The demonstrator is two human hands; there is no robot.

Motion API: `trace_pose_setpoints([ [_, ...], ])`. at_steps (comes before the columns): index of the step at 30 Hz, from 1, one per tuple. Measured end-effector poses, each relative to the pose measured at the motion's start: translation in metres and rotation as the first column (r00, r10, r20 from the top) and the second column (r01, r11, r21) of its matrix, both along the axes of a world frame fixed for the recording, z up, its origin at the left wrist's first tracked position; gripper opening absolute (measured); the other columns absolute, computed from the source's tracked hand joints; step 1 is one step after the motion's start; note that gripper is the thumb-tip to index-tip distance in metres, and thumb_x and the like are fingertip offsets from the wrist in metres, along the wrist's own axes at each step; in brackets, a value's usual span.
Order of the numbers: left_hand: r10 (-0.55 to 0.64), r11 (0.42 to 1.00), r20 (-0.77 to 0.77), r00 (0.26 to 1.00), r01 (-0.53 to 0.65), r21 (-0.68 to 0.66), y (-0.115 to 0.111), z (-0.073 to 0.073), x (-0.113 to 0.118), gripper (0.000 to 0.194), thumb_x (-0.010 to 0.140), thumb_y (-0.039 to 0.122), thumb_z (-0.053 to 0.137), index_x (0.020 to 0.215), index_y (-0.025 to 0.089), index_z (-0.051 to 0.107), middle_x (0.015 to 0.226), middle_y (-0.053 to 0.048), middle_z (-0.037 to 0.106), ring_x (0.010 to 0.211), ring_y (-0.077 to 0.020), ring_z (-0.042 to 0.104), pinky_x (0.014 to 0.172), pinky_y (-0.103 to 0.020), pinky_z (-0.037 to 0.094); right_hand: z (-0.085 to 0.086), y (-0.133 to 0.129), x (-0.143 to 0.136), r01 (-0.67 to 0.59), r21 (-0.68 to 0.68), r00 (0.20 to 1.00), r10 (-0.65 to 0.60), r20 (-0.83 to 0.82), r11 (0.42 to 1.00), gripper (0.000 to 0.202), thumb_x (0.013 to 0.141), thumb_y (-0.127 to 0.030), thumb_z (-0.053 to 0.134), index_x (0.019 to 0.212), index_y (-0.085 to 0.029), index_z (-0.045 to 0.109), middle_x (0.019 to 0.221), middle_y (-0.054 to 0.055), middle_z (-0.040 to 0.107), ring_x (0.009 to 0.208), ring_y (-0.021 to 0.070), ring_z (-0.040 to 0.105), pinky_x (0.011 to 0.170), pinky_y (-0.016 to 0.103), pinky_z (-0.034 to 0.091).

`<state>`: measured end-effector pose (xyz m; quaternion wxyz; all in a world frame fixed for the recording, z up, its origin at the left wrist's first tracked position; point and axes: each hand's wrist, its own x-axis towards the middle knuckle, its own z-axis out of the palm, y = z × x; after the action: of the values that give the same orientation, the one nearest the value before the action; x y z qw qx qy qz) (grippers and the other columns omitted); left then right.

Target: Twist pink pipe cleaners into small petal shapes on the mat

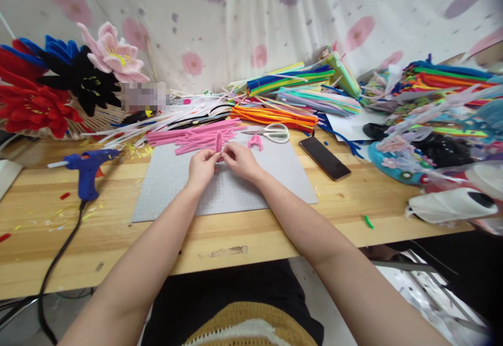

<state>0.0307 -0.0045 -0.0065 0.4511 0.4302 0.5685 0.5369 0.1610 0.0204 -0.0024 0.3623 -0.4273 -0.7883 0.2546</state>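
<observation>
Over the grey cutting mat (pixel 168 188), my left hand (pixel 202 169) and my right hand (pixel 239 161) meet, fingertips close together. Both are pinched on a bent pink pipe cleaner piece (pixel 219 141), whose looped top rises above the fingers; its lower part is mostly hidden by them. A small curved pink piece (pixel 255 142) lies on the mat just beyond my right hand. Behind it are scissors with white handles (pixel 276 133). Loose pink pipe cleaners (pixel 196 135) are heaped along the mat's back edge.
A blue glue gun (pixel 88 170) with a black cord stands at the left. To the right of the mat lies a black phone (pixel 324 158). Coloured pipe cleaner bundles (pixel 275 118) line the back, fuzzy flowers (pixel 35 102) fill the back left, and a white spool (pixel 451 204) lies at the right.
</observation>
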Motion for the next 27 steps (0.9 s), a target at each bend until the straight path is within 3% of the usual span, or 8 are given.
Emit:
trace_pose_setpoints([
  [8, -0.016, 1.0, 0.076, 0.997, 0.018, -0.026, 0.001, 0.002, -0.001, 0.024, 0.055, 0.033, 0.078, 0.061, 0.015, 0.064, 0.06, -0.001, 0.063, 0.055, -0.011, 0.053, 0.051, -0.021, 0.042, 0.002, -0.002, 0.001, -0.041, 0.061, 0.999, 0.04, 0.011, 0.997, 0.011, 0.075, -0.018, 0.048, 0.065, -0.019, 0.043, 0.069, 0.001, 0.05, 0.064, 0.0122, 0.042, 0.062, 0.026, 0.031],
  [13, -0.016, 0.999, 0.024, 1.0, 0.017, -0.031, 0.003, -0.004, -0.001, 0.019, 0.06, 0.03, 0.074, 0.062, 0.016, 0.062, 0.06, 0.0, 0.062, 0.056, -0.0117, 0.053, 0.052, -0.022, 0.043, 0.001, 0.0, 0.003, -0.076, 0.024, 0.997, 0.076, 0.006, 0.997, 0.011, 0.075, -0.019, 0.048, 0.065, -0.018, 0.044, 0.067, 0.001, 0.05, 0.064, 0.0121, 0.043, 0.062, 0.026, 0.032],
  [19, -0.034, 0.998, 0.044, 0.998, 0.037, -0.055, 0.002, -0.001, 0.0, 0.015, 0.065, 0.024, 0.07, 0.061, 0.016, 0.058, 0.059, 0.001, 0.06, 0.055, -0.0105, 0.053, 0.052, -0.022, 0.045, 0.001, 0.0, 0.006, -0.098, -0.026, 0.994, 0.097, -0.056, 0.995, 0.012, 0.074, -0.021, 0.049, 0.063, -0.019, 0.045, 0.064, 0.0, 0.049, 0.061, 0.0115, 0.042, 0.061, 0.026, 0.033],
  [24, 0.036, 0.998, 0.069, 0.997, -0.032, -0.061, 0.002, 0.007, -0.007, 0.016, 0.067, 0.023, 0.07, 0.063, 0.014, 0.057, 0.063, -0.002, 0.063, 0.06, -0.0125, 0.059, 0.054, -0.023, 0.046, -0.002, 0.007, 0.006, -0.087, -0.181, 0.967, 0.039, -0.252, 0.98, 0.019, 0.075, -0.035, 0.055, 0.067, -0.018, 0.05, 0.064, -0.001, 0.051, 0.06, 0.0106, 0.043, 0.059, 0.025, 0.034],
  [27, -0.017, 0.998, 0.069, 0.997, 0.02, -0.051, 0.001, 0.01, -0.006, 0.017, 0.066, 0.023, 0.071, 0.062, 0.014, 0.058, 0.066, -0.004, 0.065, 0.063, -0.0139, 0.061, 0.054, -0.023, 0.047, -0.005, 0.012, 0.006, -0.121, -0.354, 0.912, -0.036, -0.408, 0.927, 0.028, 0.07, -0.045, 0.061, 0.075, -0.019, 0.055, 0.069, -0.001, 0.054, 0.057, 0.0095, 0.044, 0.052, 0.024, 0.034],
])
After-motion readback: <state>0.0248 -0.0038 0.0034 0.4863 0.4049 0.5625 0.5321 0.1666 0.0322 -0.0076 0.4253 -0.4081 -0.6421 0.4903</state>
